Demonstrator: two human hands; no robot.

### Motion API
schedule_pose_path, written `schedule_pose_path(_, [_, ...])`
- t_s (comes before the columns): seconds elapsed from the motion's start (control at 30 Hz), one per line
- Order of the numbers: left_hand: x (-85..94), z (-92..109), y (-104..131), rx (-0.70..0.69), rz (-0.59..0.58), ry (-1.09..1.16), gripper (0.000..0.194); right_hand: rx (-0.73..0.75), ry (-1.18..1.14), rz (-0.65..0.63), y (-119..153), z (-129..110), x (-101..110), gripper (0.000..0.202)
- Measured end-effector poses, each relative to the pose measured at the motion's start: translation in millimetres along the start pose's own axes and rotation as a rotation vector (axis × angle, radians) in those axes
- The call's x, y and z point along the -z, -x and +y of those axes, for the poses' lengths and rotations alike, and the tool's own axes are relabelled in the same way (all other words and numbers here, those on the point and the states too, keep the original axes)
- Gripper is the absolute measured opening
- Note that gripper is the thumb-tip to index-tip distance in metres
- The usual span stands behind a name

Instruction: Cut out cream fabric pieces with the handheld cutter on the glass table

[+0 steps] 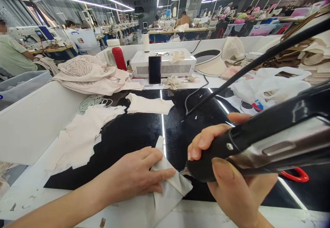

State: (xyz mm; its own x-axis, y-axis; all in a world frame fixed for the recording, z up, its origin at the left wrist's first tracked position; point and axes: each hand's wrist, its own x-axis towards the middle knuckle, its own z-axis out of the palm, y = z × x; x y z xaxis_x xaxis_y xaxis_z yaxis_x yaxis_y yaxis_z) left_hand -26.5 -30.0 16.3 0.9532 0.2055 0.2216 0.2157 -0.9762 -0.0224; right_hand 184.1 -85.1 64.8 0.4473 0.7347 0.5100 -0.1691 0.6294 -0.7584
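Observation:
My left hand [140,174] lies on a piece of pale fabric [167,200], its fingers apart and pressing the cloth down at the table's near edge. A folded strip of that fabric sticks out past the fingertips. My right hand [232,183] is wrapped round a black corded hand tool [260,142] with a metal side plate. The tool's narrow metal tip points left and meets the fabric close to my left fingers, though whether it presses in is unclear. One cream fabric piece [151,105] lies farther back on the black tabletop [129,132].
Stacked fabric pieces [77,135] and pale green cord [94,102] lie left. Behind stand a phone [155,70], a white vented box [139,63] and a red bottle [119,59]. The tool's black cable [227,83] crosses the right side. A red handle [296,175] lies under the tool.

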Motion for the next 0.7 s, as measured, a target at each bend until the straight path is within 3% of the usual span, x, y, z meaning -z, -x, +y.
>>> schedule_pose_path(0.37, [5.0,7,-5,0.011,0.044,0.006,0.046,0.022,0.017,-0.022,-1,2,8,0.046])
schedule_pose_path(0.7, [-6.3,8,-6,0.028,0.106,0.051,0.041,-0.002,0.007,-0.049,-7,3,5,0.047])
